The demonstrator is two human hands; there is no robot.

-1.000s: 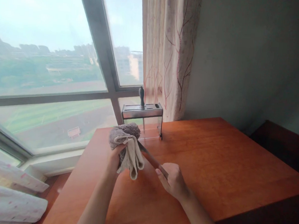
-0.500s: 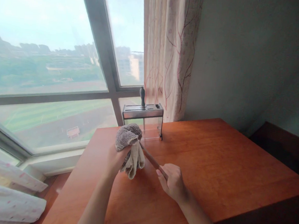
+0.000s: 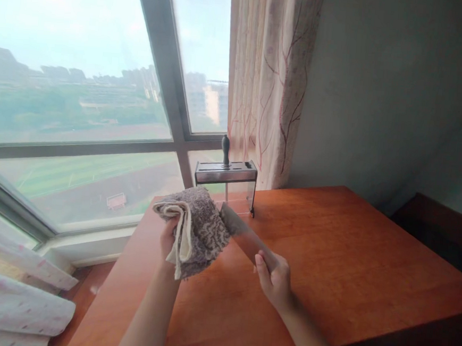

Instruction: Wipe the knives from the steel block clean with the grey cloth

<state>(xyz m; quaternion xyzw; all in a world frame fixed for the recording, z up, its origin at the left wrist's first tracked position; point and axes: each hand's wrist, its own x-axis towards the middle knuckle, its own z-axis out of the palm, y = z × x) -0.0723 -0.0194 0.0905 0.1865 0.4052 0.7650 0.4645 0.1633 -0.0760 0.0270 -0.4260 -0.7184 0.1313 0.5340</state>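
Wrapping round the near end of a broad blade (image 3: pixel 246 235), my right fingers (image 3: pixel 261 268) are closed on it, with the thumb laid along the side that faces me. My left fingers (image 3: pixel 169 233) are closed as well, holding a folded grey cloth (image 3: pixel 208 235) with a pale underside; the folds hide most of them, so I cannot tell how deep they reach into it.

What is new is the turn of the blade: a thin, edge-on strip half a second ago, it now shows me its flat, dull face. The cloth is different too, no longer bunched with its pale side hanging down but fanned out, the patterned grey pile toward the right and the pale folds toward the left. The blade's far end is right at the cloth's right border; whether the two touch, I cannot tell. As I judge it, that leaves this face of the blade bare, with the pile side of the cloth ready beside it.

I hold both above the table (image 3: pixel 348 257). Beyond them, a metal frame (image 3: pixel 226 173) with an upright dark grip (image 3: pixel 225 150) stands near the table's far edge, unmoved, between the window (image 3: pixel 80 102) and the curtain (image 3: pixel 283 65)
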